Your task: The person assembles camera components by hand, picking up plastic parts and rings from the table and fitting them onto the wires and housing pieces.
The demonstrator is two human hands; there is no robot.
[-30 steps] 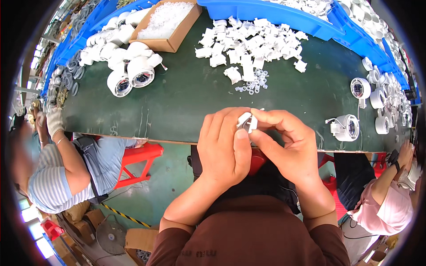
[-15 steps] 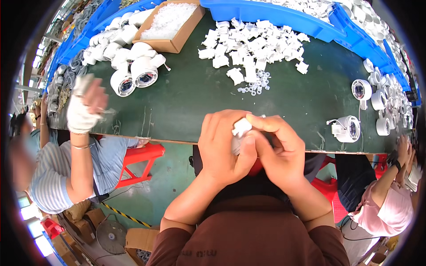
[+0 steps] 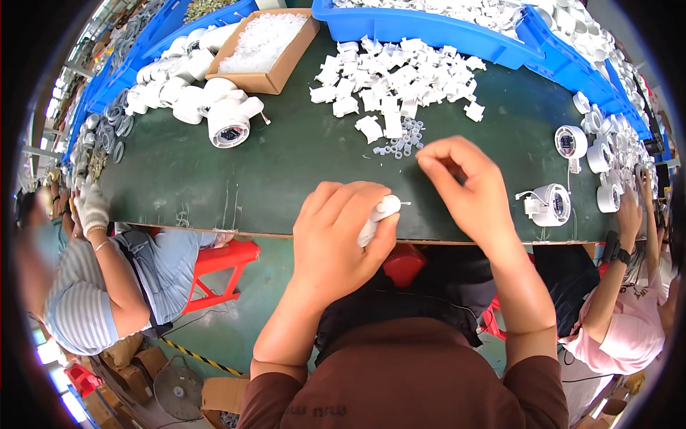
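Note:
My left hand [image 3: 341, 232] is closed round a white plastic part [image 3: 386, 207], mostly covered by my fingers; a thin pale wire end sticks out of it to the right. My right hand [image 3: 468, 182] hovers over the bench, apart from the left, with thumb and forefinger drawn together. Whatever its fingertips may hold is hidden. Just left of those fingertips lie several small translucent rings [image 3: 406, 137]. Behind the rings spreads a heap of white plastic brackets [image 3: 400, 75].
The dark green bench [image 3: 300, 164] carries a cardboard box [image 3: 275, 80] of clear bits, round white camera housings [image 3: 230, 127] at left and more housings [image 3: 552, 205] at right. Blue bins [image 3: 429, 32] line the back. Co-workers sit on both sides, one with a gloved hand [image 3: 93, 207].
My right hand has left the white part and moved forward and right, toward the rings. My left hand keeps its hold. At left, the gloved co-worker's hand drew back and one housing is gone.

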